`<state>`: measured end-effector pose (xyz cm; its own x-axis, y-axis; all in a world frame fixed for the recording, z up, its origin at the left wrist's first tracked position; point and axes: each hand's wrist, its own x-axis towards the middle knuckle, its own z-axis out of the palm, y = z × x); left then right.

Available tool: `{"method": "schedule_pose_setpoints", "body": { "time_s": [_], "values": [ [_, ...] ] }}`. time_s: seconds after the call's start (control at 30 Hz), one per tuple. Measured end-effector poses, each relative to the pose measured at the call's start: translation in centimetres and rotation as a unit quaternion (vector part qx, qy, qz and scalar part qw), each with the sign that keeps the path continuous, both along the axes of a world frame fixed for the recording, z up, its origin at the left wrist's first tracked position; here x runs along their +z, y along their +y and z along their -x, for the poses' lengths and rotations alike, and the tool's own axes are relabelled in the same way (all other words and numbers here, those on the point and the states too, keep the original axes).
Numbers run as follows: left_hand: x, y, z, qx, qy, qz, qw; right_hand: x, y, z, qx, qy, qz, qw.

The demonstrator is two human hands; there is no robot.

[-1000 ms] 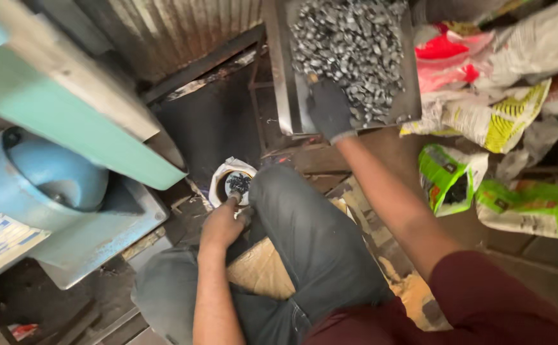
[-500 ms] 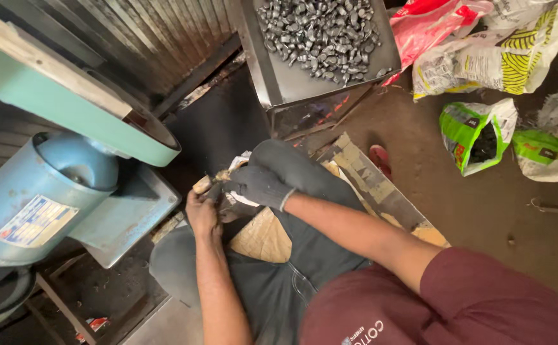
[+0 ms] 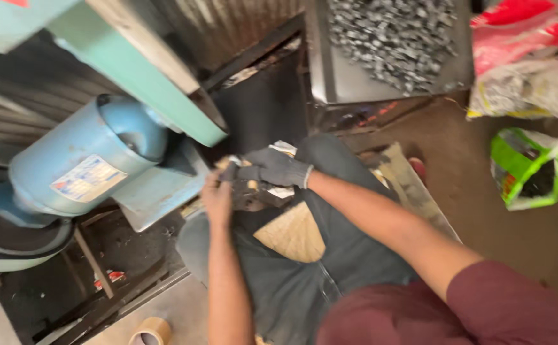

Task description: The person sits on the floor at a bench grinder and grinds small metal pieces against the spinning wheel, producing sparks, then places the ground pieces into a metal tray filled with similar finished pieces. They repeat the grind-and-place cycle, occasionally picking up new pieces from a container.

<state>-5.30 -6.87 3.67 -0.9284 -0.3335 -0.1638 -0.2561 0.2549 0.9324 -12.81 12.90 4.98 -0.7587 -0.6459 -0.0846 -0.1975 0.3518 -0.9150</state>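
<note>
My right hand (image 3: 279, 167) wears a dark grey glove and pinches a small dark metal piece (image 3: 231, 171) at its fingertips. My bare left hand (image 3: 218, 195) is right beside it, fingers curled around a dark metal part (image 3: 253, 195) over my knee. The two hands touch just in front of the green machine frame (image 3: 138, 70). Motion blur hides the exact shape of what they hold. A metal tray (image 3: 320, 70) piled with several small grey metal pieces (image 3: 394, 38) stands ahead, beyond my knees.
A blue electric motor (image 3: 87, 160) sits at the left under the green frame. A wooden board (image 3: 292, 233) lies between my legs. Plastic bags, one green (image 3: 528, 172) and one red and white (image 3: 534, 64), lie on the floor at right. A tape roll (image 3: 151, 331) is at bottom left.
My gloved right hand left the tray of metal pieces and came back to my left hand at the knee. Both hands then shifted slightly toward the machine.
</note>
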Motion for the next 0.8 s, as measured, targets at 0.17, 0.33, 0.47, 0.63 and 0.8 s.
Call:
{"method": "schedule_pose_setpoints", "body": {
  "time_s": [0.17,0.33,0.47,0.63,0.8],
  "values": [
    [-6.4,0.1,2.0,0.040,0.009,-0.152,0.988,-3.4,-2.8,3.0,-0.041,-0.004,0.053,0.998],
    [-5.8,0.8,3.7,0.050,0.007,-0.497,0.866,-2.1,-4.8,6.0,-0.112,-0.235,0.034,0.965],
    [-3.0,1.5,3.1,-0.008,0.101,-0.202,0.974,0.4,-4.4,5.4,-0.089,-0.143,0.047,0.985],
    [-1.5,2.1,0.0,0.028,0.114,-0.240,0.964,-0.2,-1.7,2.4,0.007,0.198,0.003,0.980],
    [-2.3,2.6,2.0,0.077,0.072,-0.356,0.928,-4.1,-2.7,4.7,-0.025,0.098,0.023,0.995]
  ]
}}
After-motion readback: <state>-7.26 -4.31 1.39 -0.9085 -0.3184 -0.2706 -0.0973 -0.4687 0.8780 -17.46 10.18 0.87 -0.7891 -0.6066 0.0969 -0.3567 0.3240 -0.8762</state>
